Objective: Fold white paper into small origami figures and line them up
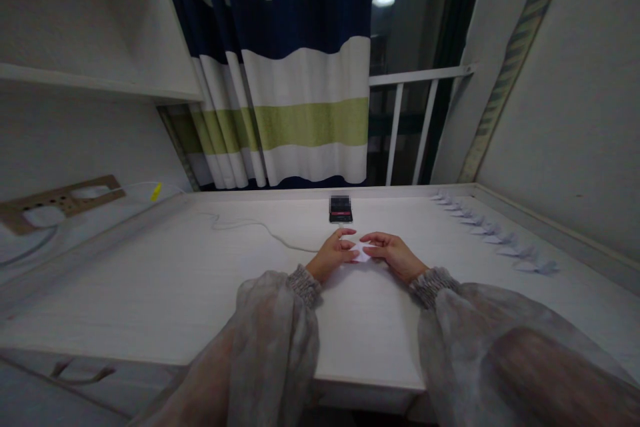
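A small white piece of paper (361, 254) lies on the white desk (175, 287) between my two hands. My left hand (334, 255) rests on the desk with its fingers curled, pinching the paper's left side. From the right, my right hand (391, 253) meets it, fingers bent and pressed on the paper's other side. Most of the paper is hidden under the fingers. Both arms wear sheer grey sleeves with gathered cuffs.
A row of several small folded paper shapes (493, 237) runs along the desk's right side. A small dark device (341, 209) stands behind my hands, with a white cable (250, 225) trailing left. A striped curtain (295, 67), a window railing (420, 75) and a shelf (100, 83) are behind.
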`<state>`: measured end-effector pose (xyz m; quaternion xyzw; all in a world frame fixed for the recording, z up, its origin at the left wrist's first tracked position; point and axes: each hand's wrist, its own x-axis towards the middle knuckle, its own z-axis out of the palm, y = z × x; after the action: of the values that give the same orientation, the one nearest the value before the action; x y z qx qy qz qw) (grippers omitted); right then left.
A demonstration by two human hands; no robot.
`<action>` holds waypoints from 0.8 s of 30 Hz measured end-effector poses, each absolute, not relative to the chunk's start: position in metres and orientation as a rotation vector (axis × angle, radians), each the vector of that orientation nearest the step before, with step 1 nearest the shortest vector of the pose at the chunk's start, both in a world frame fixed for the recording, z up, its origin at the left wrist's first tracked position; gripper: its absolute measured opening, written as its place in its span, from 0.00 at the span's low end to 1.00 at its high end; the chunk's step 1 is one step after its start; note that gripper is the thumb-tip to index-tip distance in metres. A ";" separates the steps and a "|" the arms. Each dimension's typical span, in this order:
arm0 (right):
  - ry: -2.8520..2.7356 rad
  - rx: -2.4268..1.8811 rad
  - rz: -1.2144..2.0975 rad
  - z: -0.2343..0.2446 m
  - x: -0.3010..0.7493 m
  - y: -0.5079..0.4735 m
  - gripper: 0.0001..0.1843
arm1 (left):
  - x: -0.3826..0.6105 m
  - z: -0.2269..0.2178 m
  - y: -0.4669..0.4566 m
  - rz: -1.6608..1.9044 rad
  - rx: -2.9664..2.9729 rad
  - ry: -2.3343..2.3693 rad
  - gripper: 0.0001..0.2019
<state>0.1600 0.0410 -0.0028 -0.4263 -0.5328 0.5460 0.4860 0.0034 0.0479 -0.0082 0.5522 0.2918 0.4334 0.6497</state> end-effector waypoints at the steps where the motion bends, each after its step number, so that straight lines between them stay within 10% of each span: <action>1: -1.303 -1.041 1.300 -0.003 0.159 0.041 0.16 | 0.003 -0.009 0.048 0.992 1.263 0.672 0.28; 24: -1.923 -0.965 0.332 -0.008 0.164 0.042 0.06 | 0.006 -0.006 0.051 1.100 1.180 0.742 0.17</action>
<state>0.1644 0.0421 -0.0076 -0.3928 -0.7824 0.1353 0.4639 0.0064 0.0510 -0.0063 0.5157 0.3240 0.4804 0.6312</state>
